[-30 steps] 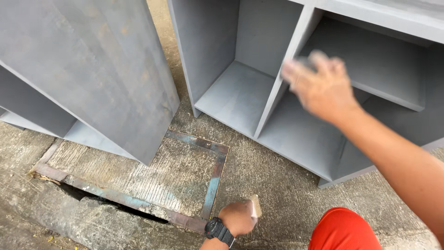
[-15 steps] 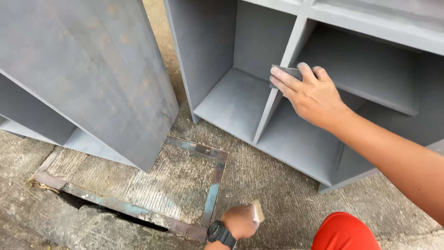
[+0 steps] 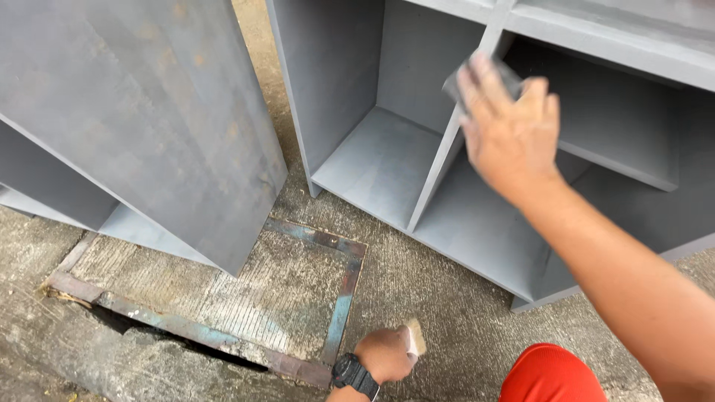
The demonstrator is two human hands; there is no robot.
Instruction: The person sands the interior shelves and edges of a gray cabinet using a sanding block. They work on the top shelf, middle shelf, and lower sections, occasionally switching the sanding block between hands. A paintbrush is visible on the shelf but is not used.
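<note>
**Sanding the divider of the grey cabinet**

Head view: the right hand presses a small grey sanding pad against the front edge of the upright divider in a grey shelf cabinet. The fingers are spread flat over the pad, holding it down rather than pinching it. The left hand, with a black watch on the wrist, rests low near the concrete ground, closed around a small pale block; what the block is cannot be told. A second grey cabinet leans at the left, over a rusty metal frame set in the ground. A red knee shows at the bottom.

To do the rubbing well, I judge that the pad should stay flat on the narrow edge, with even pressure and long strokes along the divider, so that the corners are not rounded.

Against half a second ago, the right hand sits higher on the divider and its fingers are blurred, so it is moving upward. The left hand has barely shifted.
</note>
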